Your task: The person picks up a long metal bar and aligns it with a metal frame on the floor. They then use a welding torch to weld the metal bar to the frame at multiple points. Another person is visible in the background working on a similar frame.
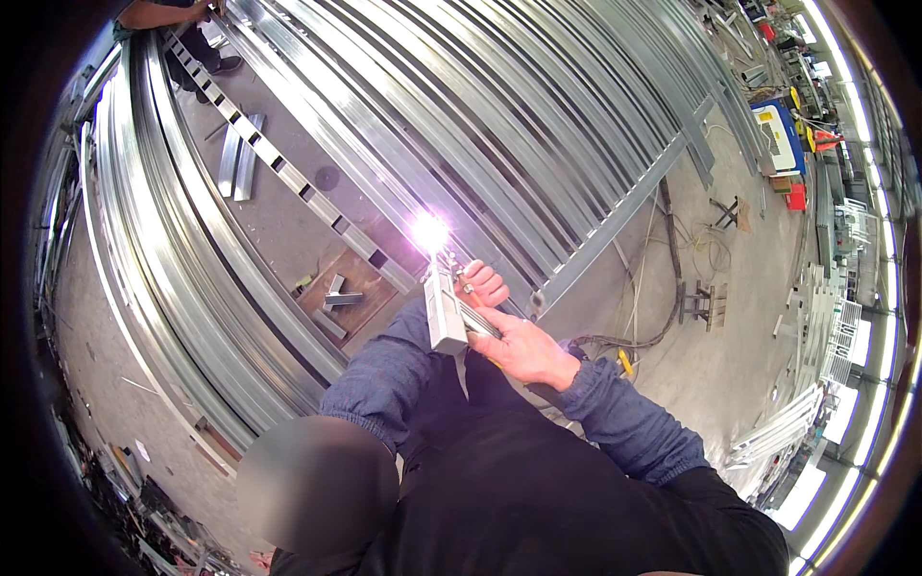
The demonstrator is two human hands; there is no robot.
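Observation:
A bright arc (pixel 428 231) glares at the far end of a short rectangular metal tube (pixel 446 322), washing out the joint there. My left hand (pixel 486 284) reaches behind this tube, and its curled fingers come out on the right side; the palm is hidden. In my right hand (pixel 530 351) is a welding torch (pixel 480 322), its handle gripped and its tip toward the arc. The arc sits by the near end of a long metal profile, at the edge of a wide row of parallel metal profiles (pixel 461 125).
To the left run more long profiles (pixel 158 221) and a slotted strip (pixel 274 158). Short offcuts (pixel 343 295) lie on a brown board (pixel 357 274). A co-worker (pixel 182 34) stands at the far left. Cables (pixel 672 288) cross the floor on the right, near a blue-and-white box (pixel 776 139).

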